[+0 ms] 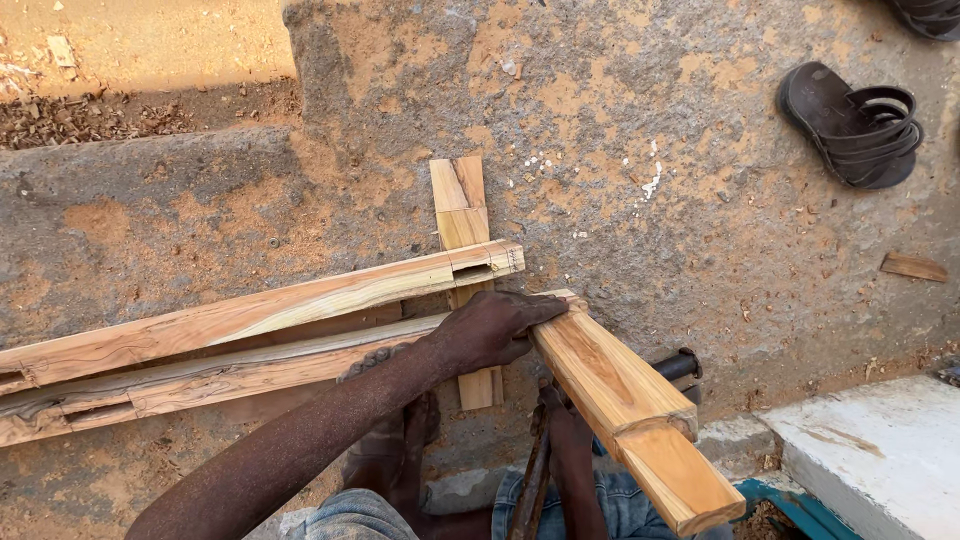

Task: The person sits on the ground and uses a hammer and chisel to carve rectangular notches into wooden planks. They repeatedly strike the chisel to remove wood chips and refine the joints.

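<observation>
Left hand (492, 328): it is laid palm down on the near end of the tenoned wooden bar (625, 400), the fingers spread narrow over the wood and pointed to the right; the bar is pressed, not gripped around
Right hand: only a dark forearm is seen under the bar, near the bottom edge of the ground; the hand itself is hidden, so it cannot be told if it is open or closed
Tenoned wooden bar: it is placed slanted, from the middle of the ground toward the bottom right, with a stepped, thinner end nearest to the camera
Long rail (250, 315): it is laid on the ground from the left edge up to the middle, with an open slot cut at its right end
Second rail (200, 380): rougher, it is laid just beside the long rail, on the near side
Short board (462, 225): it is placed upright in the view, crossed under the long rail
Sandal (850, 125): dark, it is left near the top right corner, well apart from the wood
Wood chip (912, 267): it is seen near the right edge
Ground (700, 230): rough stone with orange dust
</observation>
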